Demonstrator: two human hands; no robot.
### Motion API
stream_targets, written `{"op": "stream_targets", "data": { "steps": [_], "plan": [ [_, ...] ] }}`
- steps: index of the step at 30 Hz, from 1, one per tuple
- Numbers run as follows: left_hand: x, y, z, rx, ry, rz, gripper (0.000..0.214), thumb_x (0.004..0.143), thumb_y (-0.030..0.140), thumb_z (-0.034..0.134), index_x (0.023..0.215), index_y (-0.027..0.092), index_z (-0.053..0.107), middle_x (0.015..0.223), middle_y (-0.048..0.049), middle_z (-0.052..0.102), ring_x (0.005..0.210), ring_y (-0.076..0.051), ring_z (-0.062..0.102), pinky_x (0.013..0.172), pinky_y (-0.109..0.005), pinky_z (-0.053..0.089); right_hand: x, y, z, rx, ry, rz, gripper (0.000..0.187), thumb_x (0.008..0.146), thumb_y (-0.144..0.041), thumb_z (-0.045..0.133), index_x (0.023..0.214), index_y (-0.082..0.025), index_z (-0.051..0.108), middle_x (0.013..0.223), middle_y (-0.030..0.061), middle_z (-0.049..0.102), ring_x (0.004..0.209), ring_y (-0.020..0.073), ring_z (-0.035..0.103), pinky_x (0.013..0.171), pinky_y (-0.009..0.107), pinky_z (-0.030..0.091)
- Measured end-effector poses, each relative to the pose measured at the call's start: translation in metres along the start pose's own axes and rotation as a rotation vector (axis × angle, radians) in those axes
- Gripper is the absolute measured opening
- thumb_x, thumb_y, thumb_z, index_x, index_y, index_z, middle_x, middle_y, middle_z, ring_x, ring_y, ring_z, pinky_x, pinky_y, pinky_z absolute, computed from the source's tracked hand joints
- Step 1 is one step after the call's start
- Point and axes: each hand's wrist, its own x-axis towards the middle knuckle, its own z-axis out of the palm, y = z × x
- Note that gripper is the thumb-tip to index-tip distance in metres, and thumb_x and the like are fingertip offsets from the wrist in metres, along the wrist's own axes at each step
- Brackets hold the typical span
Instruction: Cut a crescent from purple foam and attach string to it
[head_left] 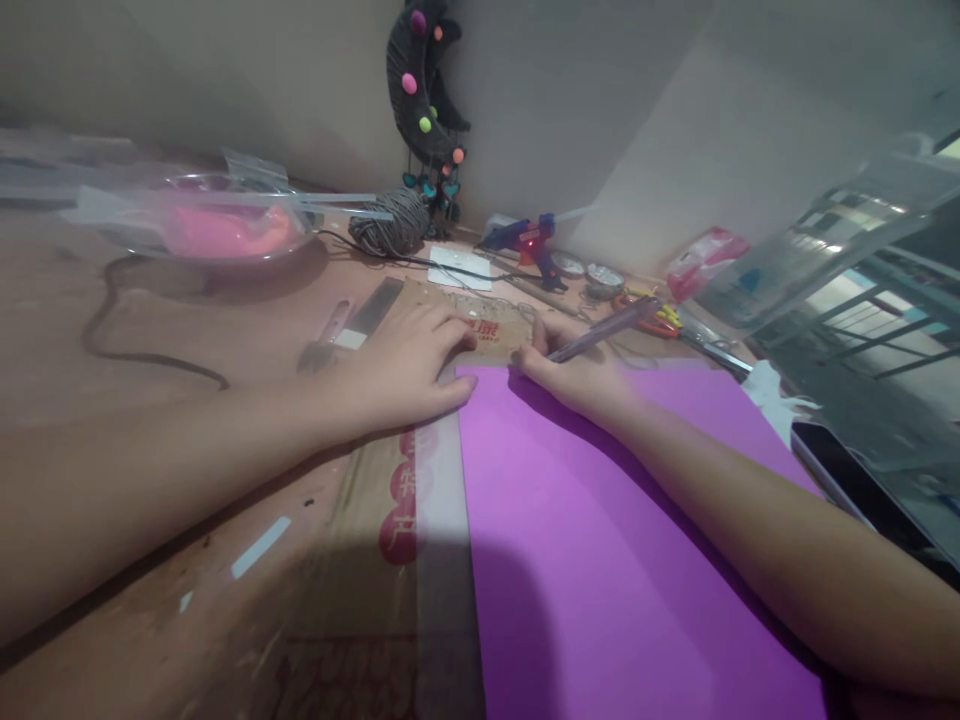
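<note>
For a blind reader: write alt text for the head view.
A person's left hand lies flat at the top of a pale strip along the left edge of a purple sheet, while the right hand holds a pen-like tool at the sheet's top left corner. A blue glue gun and grey yarn lie behind them.

The sheet (600, 560) lies on the cardboard (352, 580), glue gun (525, 240) behind, phone (847, 480) to its right.
</note>
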Motion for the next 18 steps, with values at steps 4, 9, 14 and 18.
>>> {"op": "stream_targets", "data": {
  "steps": [4,9,14,18],
  "plan": [
    [0.0001,-0.0001,-0.0002,0.001,-0.004,-0.002,0.043,0.086,0.040,0.053,0.116,0.012,0.063,0.130,-0.0165,0.058,0.122,-0.034,0.053,0.109,-0.050,0.040,-0.0011,-0.0006,-0.0003,0.005,0.030,0.021,0.029,0.080,-0.021,0.058,0.062,-0.024,0.035,0.057,-0.0066,0.043,0.057,0.0118,0.043,0.056,0.027,0.033],
    [0.0003,-0.0010,-0.0001,0.000,-0.004,0.004,0.041,0.085,0.039,0.054,0.116,0.013,0.062,0.128,-0.0165,0.058,0.123,-0.034,0.052,0.110,-0.051,0.039,-0.0018,0.0010,0.0014,0.001,0.031,-0.002,0.030,0.082,-0.026,0.060,0.063,-0.024,0.037,0.057,-0.0061,0.045,0.057,0.0124,0.043,0.057,0.028,0.034],
    [0.0002,-0.0012,0.0003,-0.017,0.006,0.005,0.038,0.086,0.041,0.053,0.114,0.016,0.062,0.127,-0.0148,0.059,0.122,-0.034,0.053,0.108,-0.052,0.040,-0.0009,0.0010,-0.0002,-0.024,0.032,-0.022,0.031,0.078,-0.022,0.060,0.060,-0.024,0.035,0.055,-0.0063,0.042,0.055,0.0116,0.041,0.054,0.027,0.031],
    [0.0000,-0.0017,0.0006,-0.015,0.006,0.002,0.037,0.086,0.041,0.054,0.113,0.018,0.062,0.126,-0.0135,0.060,0.123,-0.034,0.053,0.108,-0.052,0.041,0.0001,0.0027,-0.0027,-0.028,0.028,-0.037,0.030,0.076,-0.019,0.058,0.059,-0.024,0.034,0.055,-0.0064,0.040,0.055,0.0113,0.040,0.053,0.027,0.031]
  ]
}}
